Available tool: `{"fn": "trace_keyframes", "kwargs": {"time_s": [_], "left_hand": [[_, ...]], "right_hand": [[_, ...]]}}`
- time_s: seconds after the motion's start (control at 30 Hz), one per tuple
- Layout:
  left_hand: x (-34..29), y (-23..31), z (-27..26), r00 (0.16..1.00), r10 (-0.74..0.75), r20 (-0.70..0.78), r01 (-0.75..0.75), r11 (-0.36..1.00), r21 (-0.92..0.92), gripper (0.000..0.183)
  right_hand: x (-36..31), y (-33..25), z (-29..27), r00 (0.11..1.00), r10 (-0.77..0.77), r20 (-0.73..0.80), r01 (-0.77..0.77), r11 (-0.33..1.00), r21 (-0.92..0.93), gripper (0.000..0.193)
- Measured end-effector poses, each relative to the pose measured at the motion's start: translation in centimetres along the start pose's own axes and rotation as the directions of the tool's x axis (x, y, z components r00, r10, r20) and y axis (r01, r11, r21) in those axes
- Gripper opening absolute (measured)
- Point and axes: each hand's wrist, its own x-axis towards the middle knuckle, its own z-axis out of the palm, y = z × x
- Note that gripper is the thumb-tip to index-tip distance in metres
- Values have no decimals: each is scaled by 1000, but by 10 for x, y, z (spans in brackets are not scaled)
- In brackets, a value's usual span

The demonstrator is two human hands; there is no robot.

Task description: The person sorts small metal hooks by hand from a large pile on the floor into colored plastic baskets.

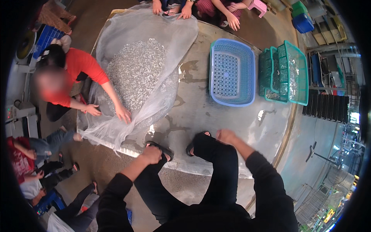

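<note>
My left hand (152, 154) rests over my left knee with its fingers curled closed, and I see nothing in it. Over my right knee lies my right hand (226, 136); it is slightly blurred and its fingers are hard to make out. Ahead, a heap of small shiny metal hooks (137, 71) lies on a sheet of translucent mesh netting (179, 38), apart from both my hands. A co-worker in a red top, at the left, has both hands (123, 114) on the near edge of the netting. At the far edge another person's hands (186, 11) touch it.
An open blue plastic basket (233, 101) stands right of the netting. Beside it are green baskets (303, 73), one tilted, with hooks inside. All rest on a wet grey slab (193, 112). Other people sit at the lower left and far side; metal racks (324, 106) line the right.
</note>
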Motion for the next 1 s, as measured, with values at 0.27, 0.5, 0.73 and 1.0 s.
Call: {"fn": "trace_keyframes", "kwargs": {"time_s": [0.27, 0.5, 0.73, 1.0], "left_hand": [[135, -95, -71, 940, 10, -340, 38, 990, 135, 23], [217, -130, -17, 943, 75, -325, -42, 993, 109, 27], [231, -104, -53, 876, 136, -463, 37, 938, 346, 19], [238, -101, -39, 983, 90, -162, -21, 923, 383, 29]], "right_hand": [[167, 100, -17, 829, 74, -555, -221, 954, -203, 54], [213, 129, 25, 719, -90, -690, -58, 980, -188, 28], [209, 104, 25, 577, -176, -798, -29, 972, -235, 41], [186, 67, -3, 751, -241, -615, 115, 965, -237, 46]]}}
